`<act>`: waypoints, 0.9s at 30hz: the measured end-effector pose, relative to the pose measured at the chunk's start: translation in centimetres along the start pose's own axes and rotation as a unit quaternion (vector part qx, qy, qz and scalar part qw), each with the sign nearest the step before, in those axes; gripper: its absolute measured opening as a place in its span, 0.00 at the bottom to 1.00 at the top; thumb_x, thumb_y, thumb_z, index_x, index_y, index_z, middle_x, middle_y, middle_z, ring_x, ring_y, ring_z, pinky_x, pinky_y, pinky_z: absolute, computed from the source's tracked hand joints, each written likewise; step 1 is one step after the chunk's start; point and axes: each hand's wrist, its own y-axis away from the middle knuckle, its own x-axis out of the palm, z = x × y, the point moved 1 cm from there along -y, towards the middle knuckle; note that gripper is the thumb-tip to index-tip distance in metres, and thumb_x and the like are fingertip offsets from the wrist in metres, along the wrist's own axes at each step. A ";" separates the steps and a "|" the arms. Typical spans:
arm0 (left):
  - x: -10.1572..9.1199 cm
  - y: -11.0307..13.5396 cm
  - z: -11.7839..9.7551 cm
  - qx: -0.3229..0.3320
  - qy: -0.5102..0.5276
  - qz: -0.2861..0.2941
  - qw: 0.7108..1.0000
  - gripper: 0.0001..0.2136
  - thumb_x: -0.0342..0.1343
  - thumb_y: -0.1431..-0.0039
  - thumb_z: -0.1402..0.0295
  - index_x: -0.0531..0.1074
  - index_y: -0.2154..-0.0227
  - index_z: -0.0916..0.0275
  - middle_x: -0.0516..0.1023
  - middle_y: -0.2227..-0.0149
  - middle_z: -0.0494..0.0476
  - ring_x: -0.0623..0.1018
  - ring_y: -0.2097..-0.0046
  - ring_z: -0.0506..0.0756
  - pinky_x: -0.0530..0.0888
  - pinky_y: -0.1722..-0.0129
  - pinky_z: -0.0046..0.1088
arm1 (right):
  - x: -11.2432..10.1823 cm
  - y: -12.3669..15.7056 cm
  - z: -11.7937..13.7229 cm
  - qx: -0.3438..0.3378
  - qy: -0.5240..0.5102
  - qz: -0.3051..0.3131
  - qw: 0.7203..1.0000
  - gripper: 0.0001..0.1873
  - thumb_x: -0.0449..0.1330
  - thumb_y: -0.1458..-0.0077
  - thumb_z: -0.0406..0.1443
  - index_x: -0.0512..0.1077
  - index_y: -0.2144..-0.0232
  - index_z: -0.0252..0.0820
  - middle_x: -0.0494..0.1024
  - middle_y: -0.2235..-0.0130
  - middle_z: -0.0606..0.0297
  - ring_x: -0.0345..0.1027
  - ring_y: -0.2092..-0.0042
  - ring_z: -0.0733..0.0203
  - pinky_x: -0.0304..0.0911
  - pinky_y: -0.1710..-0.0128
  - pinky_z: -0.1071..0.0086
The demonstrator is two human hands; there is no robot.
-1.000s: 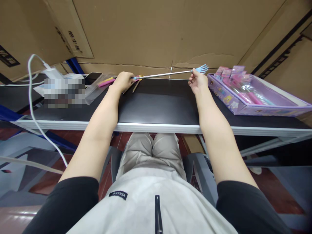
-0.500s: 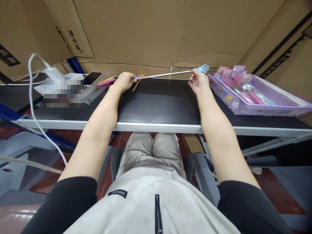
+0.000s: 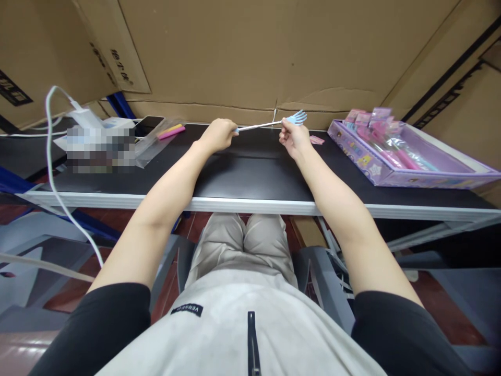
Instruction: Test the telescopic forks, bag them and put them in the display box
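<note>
A telescopic back scratcher (image 3: 260, 126) with a silvery rod and a light blue hand-shaped head stretches between my hands above the black table. My left hand (image 3: 219, 134) is closed around its handle end, of which only a bit of blue shows. Just below the blue head, the fingers of my right hand (image 3: 293, 137) pinch the rod. A small pink card (image 3: 317, 140) lies on the table to the right of that hand.
On the right stands a purple display box (image 3: 376, 169) with pink and blue packaged items. A clear plastic bag (image 3: 148, 149) with a pink and a yellow stick (image 3: 171, 132) lies left. Further left are a blurred white box and a white cable (image 3: 50, 146). Cardboard (image 3: 235, 57) walls the back.
My hands have come closer together and the visible rod is much shorter. The pink card has come into view; the dark sticks beside my left hand are now hidden.
</note>
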 end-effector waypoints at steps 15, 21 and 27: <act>1.1 -0.5 -1.6 0.012 0.026 -0.003 1.000 0.13 0.55 0.30 0.64 0.86 0.58 0.59 0.86 0.58 0.66 0.82 0.50 0.68 0.73 0.47 0.42 | 1.8 1.8 -0.6 0.024 -0.003 0.032 0.999 0.27 0.78 0.42 0.36 0.60 0.72 0.46 0.65 0.80 0.79 0.59 0.79 0.74 0.53 0.79 0.80; 1.3 -0.6 -1.3 0.018 0.031 -0.004 0.999 0.13 0.57 0.31 0.64 0.86 0.55 0.58 0.88 0.57 0.64 0.83 0.49 0.66 0.74 0.48 0.41 | 1.8 1.6 -0.8 0.021 0.003 0.027 0.999 0.27 0.79 0.43 0.37 0.61 0.72 0.46 0.66 0.79 0.78 0.59 0.79 0.73 0.53 0.80 0.79; 1.3 -0.7 -1.3 0.016 0.045 0.001 0.999 0.11 0.58 0.30 0.63 0.86 0.56 0.58 0.88 0.56 0.63 0.84 0.50 0.65 0.74 0.48 0.39 | 1.6 1.2 -0.8 0.016 0.010 0.025 1.000 0.28 0.80 0.46 0.37 0.61 0.71 0.46 0.65 0.78 0.79 0.60 0.78 0.72 0.55 0.78 0.78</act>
